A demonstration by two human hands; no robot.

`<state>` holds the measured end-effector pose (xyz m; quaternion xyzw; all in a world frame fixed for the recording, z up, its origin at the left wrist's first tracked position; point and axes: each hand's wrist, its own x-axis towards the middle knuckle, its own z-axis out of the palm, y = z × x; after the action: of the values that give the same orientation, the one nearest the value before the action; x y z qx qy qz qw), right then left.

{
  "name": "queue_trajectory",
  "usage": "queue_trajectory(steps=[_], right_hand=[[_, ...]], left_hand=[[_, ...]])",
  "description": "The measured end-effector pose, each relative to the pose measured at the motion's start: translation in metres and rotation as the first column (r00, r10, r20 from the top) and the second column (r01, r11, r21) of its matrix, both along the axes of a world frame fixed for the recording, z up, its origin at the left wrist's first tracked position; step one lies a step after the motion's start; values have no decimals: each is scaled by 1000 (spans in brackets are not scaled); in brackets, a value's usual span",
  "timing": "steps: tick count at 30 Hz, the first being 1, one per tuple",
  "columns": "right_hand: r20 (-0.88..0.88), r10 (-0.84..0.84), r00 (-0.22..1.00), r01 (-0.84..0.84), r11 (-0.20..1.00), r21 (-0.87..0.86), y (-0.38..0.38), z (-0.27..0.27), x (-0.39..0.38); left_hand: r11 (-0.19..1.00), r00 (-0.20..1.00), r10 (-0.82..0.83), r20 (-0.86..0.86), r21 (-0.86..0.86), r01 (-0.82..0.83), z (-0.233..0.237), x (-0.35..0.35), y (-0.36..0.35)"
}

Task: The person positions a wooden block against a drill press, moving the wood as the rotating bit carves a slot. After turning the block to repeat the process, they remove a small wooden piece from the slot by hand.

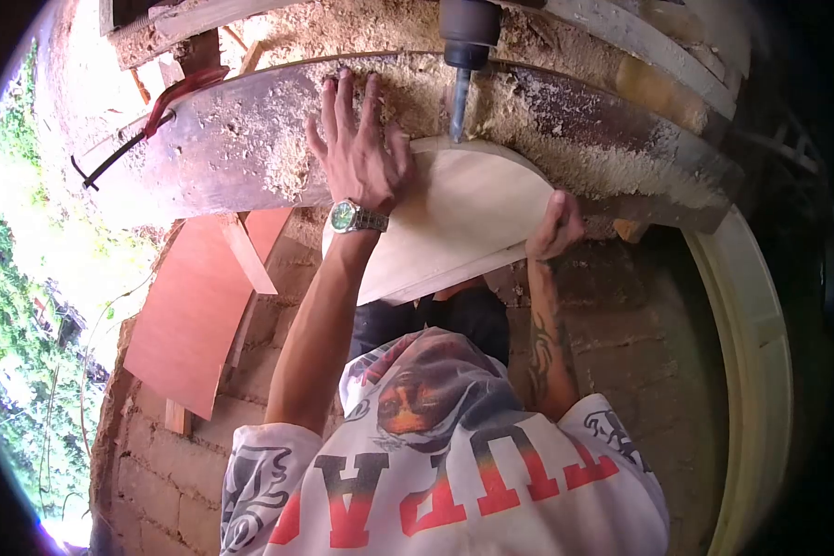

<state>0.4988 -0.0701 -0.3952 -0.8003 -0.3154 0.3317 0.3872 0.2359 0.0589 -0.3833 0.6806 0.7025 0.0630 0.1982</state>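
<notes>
A pale wooden board [473, 199] with a curved far edge and a straight near edge lies partly on the bench and juts out toward my body. My left hand [363, 148], with a watch at its wrist, has its fingers spread on the sawdust-covered bench top beside the board's left side. My right hand [556, 225] grips the board's right corner, thumb on top and fingers partly hidden. At the board's curved edge, a drill-like machine's spindle with a router bit [459, 104] points down and looks to touch or nearly touch the wood.
Sawdust covers the long bench [222, 139]. A red-handled clamp [171, 102] sits at its left end. Reddish plywood sheets [199, 315] lean below on the left. A pale frame [746, 352] stands at the right, and wood strips [639, 51] lie behind the bit.
</notes>
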Motion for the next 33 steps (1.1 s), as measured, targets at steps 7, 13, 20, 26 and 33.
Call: queue_trajectory(steps=[7, 13, 20, 26, 33], right_hand=[[92, -2, 996, 2, 1000, 3, 2, 3, 1], [129, 21, 991, -23, 1000, 10, -8, -8, 6], [37, -10, 999, 10, 1000, 11, 0, 1, -2], [151, 42, 988, -37, 999, -35, -11, -9, 6], [288, 117, 950, -143, 987, 71, -5, -10, 7]], left_hand=[[1000, 1000, 9, -14, -10, -9, 2, 1, 0], [1000, 1000, -6, -28, -13, 5, 4, 3, 2], [1000, 1000, -17, 25, 9, 17, 4, 3, 4], [999, 999, -41, 19, 14, 41, 2, 1, 3], [999, 999, -40, 14, 14, 40, 3, 1, 4]])
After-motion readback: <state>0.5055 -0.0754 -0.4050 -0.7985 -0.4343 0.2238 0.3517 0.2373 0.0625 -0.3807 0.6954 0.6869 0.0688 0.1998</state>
